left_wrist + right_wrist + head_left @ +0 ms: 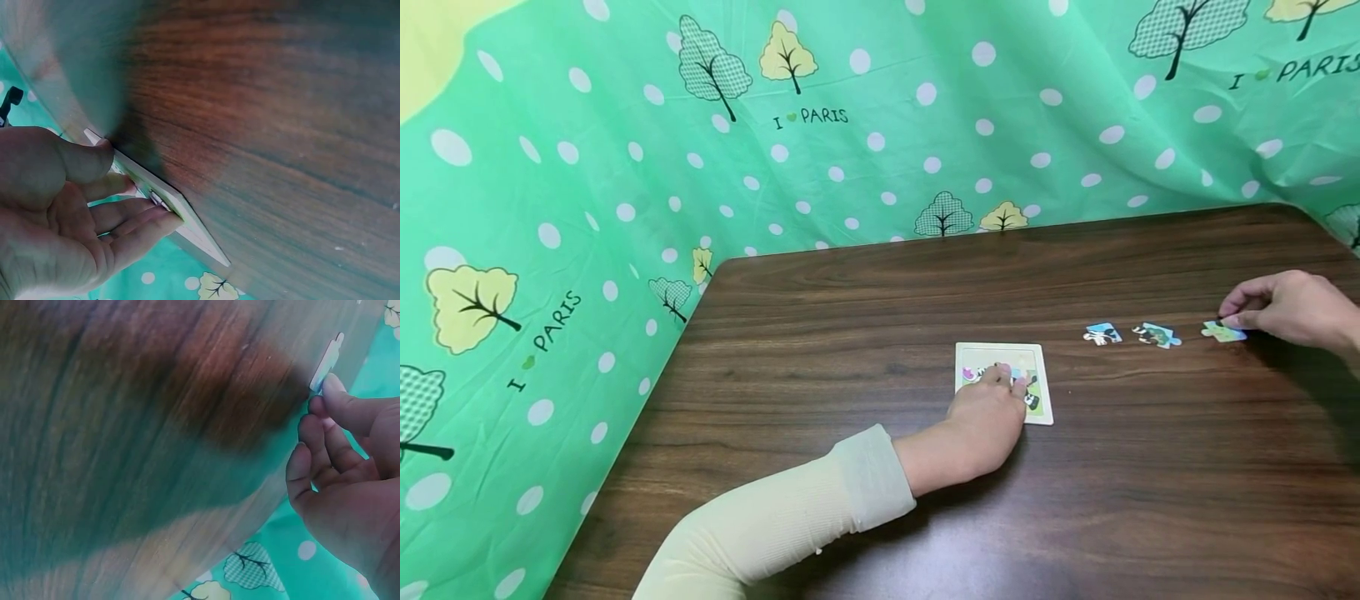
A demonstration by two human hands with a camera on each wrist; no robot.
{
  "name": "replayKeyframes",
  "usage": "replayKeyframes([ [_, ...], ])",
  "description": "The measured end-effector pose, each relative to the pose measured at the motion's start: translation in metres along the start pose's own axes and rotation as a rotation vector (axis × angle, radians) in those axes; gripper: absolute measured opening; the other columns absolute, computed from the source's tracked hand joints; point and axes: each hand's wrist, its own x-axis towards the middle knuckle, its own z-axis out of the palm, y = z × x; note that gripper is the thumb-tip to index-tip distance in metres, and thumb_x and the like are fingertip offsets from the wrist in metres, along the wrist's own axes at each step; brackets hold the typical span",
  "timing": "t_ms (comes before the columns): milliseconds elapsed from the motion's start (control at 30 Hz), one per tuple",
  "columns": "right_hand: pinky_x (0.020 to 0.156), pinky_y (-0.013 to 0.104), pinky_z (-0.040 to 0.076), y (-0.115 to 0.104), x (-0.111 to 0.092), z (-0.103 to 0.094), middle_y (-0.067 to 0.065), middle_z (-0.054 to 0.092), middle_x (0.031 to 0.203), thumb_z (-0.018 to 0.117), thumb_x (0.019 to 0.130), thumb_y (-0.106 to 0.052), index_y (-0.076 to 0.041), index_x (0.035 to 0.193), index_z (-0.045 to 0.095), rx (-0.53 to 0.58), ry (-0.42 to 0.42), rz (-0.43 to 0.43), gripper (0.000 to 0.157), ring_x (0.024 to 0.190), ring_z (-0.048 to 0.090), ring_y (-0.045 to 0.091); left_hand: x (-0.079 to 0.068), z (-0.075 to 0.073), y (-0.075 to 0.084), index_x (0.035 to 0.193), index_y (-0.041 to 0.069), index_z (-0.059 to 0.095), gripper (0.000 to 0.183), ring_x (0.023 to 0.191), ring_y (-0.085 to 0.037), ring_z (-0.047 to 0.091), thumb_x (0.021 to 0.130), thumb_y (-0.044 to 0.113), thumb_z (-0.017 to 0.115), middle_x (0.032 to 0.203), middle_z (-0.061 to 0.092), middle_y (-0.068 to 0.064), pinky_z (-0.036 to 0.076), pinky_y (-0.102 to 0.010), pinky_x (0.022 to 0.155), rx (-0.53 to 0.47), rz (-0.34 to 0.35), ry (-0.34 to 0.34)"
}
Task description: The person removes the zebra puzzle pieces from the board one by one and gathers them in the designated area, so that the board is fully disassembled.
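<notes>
A jigsaw puzzle in a pale square frame (1040, 383) lies flat on the table, partly filled with panda pictures. My left hand (988, 421) rests on it, fingertips touching the pieces and covering part of the picture. In the left wrist view the fingers (134, 237) reach down to the puzzle, extended, and the thumb is by the frame's near edge. At the right, my right hand (1300, 308) pinches the edge of a green and blue puzzle piece (1221, 332) between thumb and fingers. That piece (325, 362) lies at or very near the tabletop.
Two loose puzzle pieces lie between the frame and my right hand: a blue and white one (1102, 335) and a blue and green one (1157, 335). The dark wooden table (820, 333) is backed by a green dotted curtain (850, 125).
</notes>
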Motion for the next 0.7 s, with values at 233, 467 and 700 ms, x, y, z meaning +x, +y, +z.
replayKeyframes([
  [233,0.054,0.029,0.035,-0.028,0.001,0.001,0.003,0.067,0.072,0.065,0.09,-0.012,-0.004,0.086,0.071,0.011,0.062,-0.066,0.011,0.056,0.048,0.012,-0.003,0.001,-0.001,0.144,0.02,0.045,0.047,0.125,-0.01,0.044,0.098,0.022,0.05,0.139,0.051,0.003,0.051,-0.021,0.084,0.003,0.015,0.055],
  [467,0.053,0.027,0.034,-0.068,0.005,0.006,0.003,0.067,0.076,0.069,0.088,-0.013,-0.009,0.089,0.071,0.061,0.026,-0.14,0.005,0.056,0.045,0.01,-0.008,0.006,0.0,0.109,0.018,0.068,0.02,0.089,-0.009,0.055,0.094,0.015,0.055,0.096,0.061,0.005,0.053,-0.019,0.066,0.012,0.06,0.188],
  [700,0.058,0.024,0.036,-0.115,0.011,0.017,0.003,0.067,0.078,0.072,0.086,-0.014,-0.01,0.087,0.072,0.126,0.021,-0.214,0.005,0.063,0.048,0.01,-0.01,0.008,0.001,0.091,0.024,0.074,0.021,0.09,-0.011,0.052,0.092,0.01,0.058,0.096,0.062,0.006,0.053,-0.019,0.065,-0.039,0.086,0.22],
])
